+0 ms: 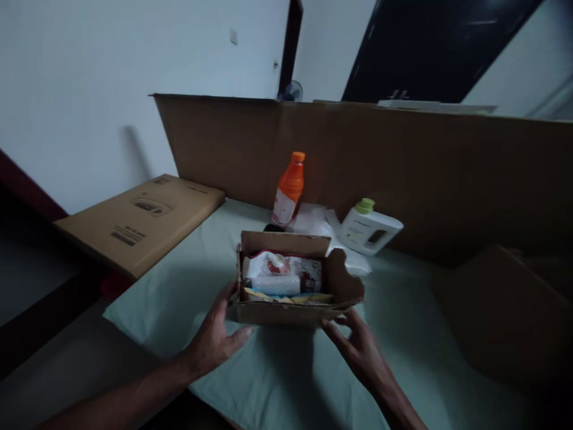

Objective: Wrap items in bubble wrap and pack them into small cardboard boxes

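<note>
A small open cardboard box [286, 312] stands on a pale green cloth, filled with white and red packets and some yellow ones. My left hand [215, 337] is at the box's near left corner, fingers spread and touching its side. My right hand [358, 346] reaches the box's near right corner with fingers apart, just under the torn right flap. Neither hand holds anything.
Behind the box stand an orange bottle [289, 188], a white jug with a green cap [369, 230] and crumpled clear plastic [316, 221]. A tall cardboard sheet [403, 161] walls off the back. A flat carton [143, 218] lies at left, another brown box [505, 310] at right.
</note>
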`<control>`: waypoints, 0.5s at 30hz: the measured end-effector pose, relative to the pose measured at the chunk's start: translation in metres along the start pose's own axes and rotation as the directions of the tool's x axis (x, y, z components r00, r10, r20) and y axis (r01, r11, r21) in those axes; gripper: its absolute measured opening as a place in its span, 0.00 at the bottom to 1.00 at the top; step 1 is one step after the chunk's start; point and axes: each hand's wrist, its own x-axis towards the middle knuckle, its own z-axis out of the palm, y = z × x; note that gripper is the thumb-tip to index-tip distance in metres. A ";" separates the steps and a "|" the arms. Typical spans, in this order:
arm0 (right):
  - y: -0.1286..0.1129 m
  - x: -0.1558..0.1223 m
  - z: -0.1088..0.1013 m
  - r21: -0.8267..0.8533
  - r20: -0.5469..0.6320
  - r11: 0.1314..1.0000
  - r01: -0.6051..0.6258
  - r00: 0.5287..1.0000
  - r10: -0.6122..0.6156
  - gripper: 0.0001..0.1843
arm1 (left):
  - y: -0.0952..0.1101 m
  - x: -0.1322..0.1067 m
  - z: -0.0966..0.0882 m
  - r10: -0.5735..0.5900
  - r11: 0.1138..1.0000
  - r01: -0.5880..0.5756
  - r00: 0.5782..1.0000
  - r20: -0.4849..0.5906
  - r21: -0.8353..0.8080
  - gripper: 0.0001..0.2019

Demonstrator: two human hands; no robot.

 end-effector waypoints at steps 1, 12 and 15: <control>0.004 -0.004 -0.001 -0.001 -0.010 1.000 -0.030 1.000 0.030 0.30 | -0.006 0.006 -0.006 0.008 1.000 -0.007 0.999 0.040 -0.020 0.45; -0.026 0.003 0.024 0.120 -0.034 0.987 -0.106 0.993 0.111 0.27 | -0.035 0.067 -0.033 0.129 0.893 -0.020 0.968 0.213 -0.450 0.63; -0.050 0.038 0.050 0.133 0.006 0.991 -0.023 1.000 0.023 0.27 | -0.054 0.056 -0.059 0.120 0.943 -0.095 0.991 0.059 -0.319 0.60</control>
